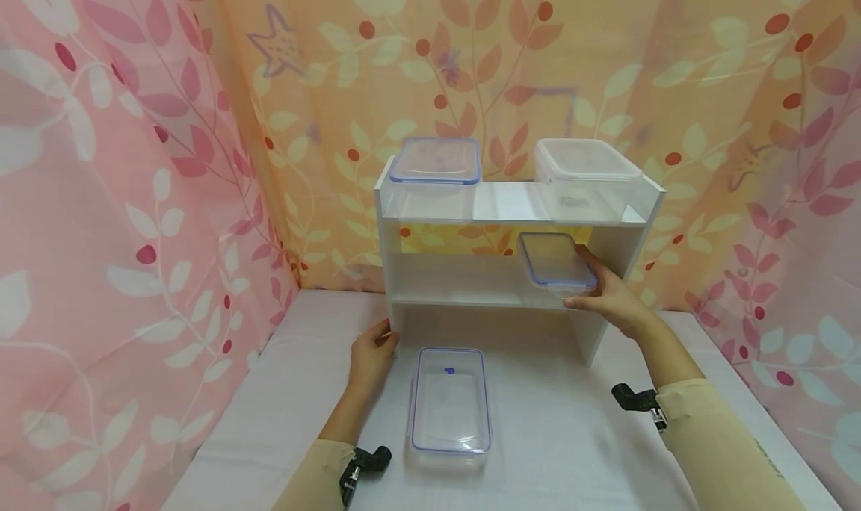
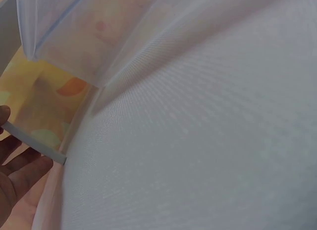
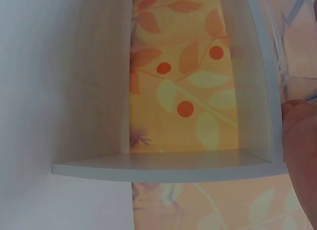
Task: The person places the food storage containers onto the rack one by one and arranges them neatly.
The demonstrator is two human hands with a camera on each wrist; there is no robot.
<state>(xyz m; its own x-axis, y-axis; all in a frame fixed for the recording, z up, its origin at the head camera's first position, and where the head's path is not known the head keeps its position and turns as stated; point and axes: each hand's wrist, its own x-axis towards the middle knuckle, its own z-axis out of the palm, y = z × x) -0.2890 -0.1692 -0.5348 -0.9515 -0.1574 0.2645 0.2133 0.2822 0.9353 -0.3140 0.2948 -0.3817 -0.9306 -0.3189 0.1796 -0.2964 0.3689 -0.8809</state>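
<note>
My right hand (image 1: pixel 615 298) grips a small clear food container (image 1: pixel 557 261) with a blue-edged lid by its right end, thumb low at the front and fingers at the far corner. The container is tilted toward me at the right part of the middle board of a white shelf (image 1: pixel 457 281). Down at the left, my left hand (image 1: pixel 368 360) holds the front edge of the shelf's left side panel (image 2: pixel 37 144), thumb on one side and fingers on the other. A larger clear food container (image 1: pixel 449 406) with a blue-edged lid lies on the table in front of the shelf.
On the shelf's top board stand a blue-lidded clear container (image 1: pixel 436 163) at the left and a white-lidded clear container (image 1: pixel 588 163) at the right. A white cloth covers the table (image 1: pixel 282 406). Floral curtains (image 1: pixel 323 220) hang behind and at both sides.
</note>
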